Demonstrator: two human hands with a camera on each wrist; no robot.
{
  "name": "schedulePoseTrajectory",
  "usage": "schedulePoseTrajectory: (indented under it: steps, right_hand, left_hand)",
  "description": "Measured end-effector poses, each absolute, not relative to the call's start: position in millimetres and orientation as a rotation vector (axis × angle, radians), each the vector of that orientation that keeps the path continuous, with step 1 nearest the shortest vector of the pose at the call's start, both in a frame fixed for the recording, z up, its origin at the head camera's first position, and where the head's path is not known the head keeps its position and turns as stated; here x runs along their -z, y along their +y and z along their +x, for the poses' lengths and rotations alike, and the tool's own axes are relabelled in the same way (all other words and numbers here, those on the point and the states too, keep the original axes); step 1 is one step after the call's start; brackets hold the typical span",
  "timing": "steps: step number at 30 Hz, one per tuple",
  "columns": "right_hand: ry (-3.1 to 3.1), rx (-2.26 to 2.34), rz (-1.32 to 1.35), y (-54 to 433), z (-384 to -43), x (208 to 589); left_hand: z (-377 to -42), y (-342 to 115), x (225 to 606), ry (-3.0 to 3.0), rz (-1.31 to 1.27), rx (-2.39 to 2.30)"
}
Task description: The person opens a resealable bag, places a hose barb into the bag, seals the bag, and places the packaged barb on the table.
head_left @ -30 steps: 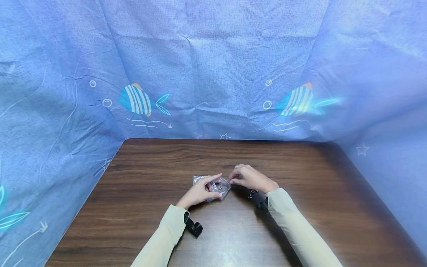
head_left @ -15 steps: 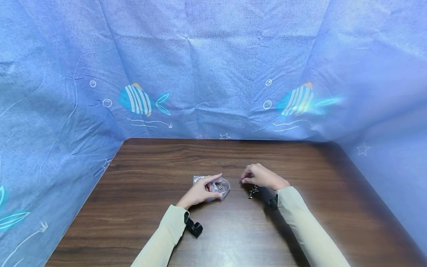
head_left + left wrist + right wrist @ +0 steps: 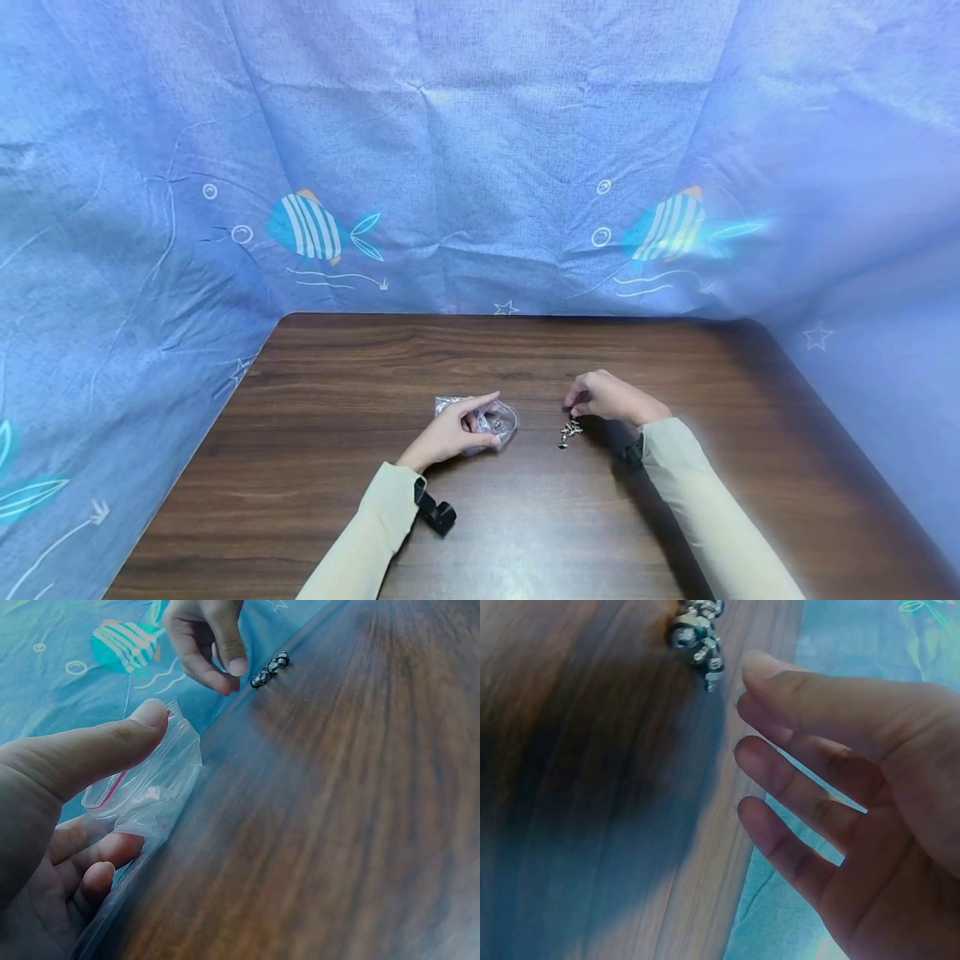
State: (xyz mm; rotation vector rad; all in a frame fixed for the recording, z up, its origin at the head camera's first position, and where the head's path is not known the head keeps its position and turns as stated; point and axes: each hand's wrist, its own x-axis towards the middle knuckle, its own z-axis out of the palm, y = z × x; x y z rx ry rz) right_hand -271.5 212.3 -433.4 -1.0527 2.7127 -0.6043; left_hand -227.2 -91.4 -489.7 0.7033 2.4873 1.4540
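Note:
My left hand (image 3: 444,435) holds a clear zip-lock bag (image 3: 169,799) between thumb and curled fingers. A red line runs along the bag's mouth, which gapes. Small metal bits show inside the bag in the head view. To the right, a small heap of shiny metal pieces, like screws (image 3: 570,432), lies on the table. My right hand (image 3: 611,397) is just beyond this heap, its fingertips close to it. In the right wrist view its fingers are loosely bent, and nothing shows between thumb and forefinger beside the metal pieces (image 3: 701,637).
Both hands are over a dark brown wooden table (image 3: 360,358). A blue cloth (image 3: 487,150) printed with fish hangs behind it and at the sides. A black wrist camera (image 3: 437,512) sits beside the left sleeve.
My right hand has moved from the bag's mouth rightward to the metal heap, which shows more fully. The left hand and bag have stayed in place.

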Motion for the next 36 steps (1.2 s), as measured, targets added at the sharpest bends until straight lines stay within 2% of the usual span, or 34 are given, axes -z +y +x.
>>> schedulePoseTrajectory:
  steps: [30,36]
  right_hand:
    - [2.779,0.582,-1.040,209,-271,447]
    - [2.790,0.541,-1.105,209,-274,450]
  left_hand:
    - [-228,-92,491,2.472,0.710,-1.478]
    - [-229,-91,492,2.457,0.677,-1.479]
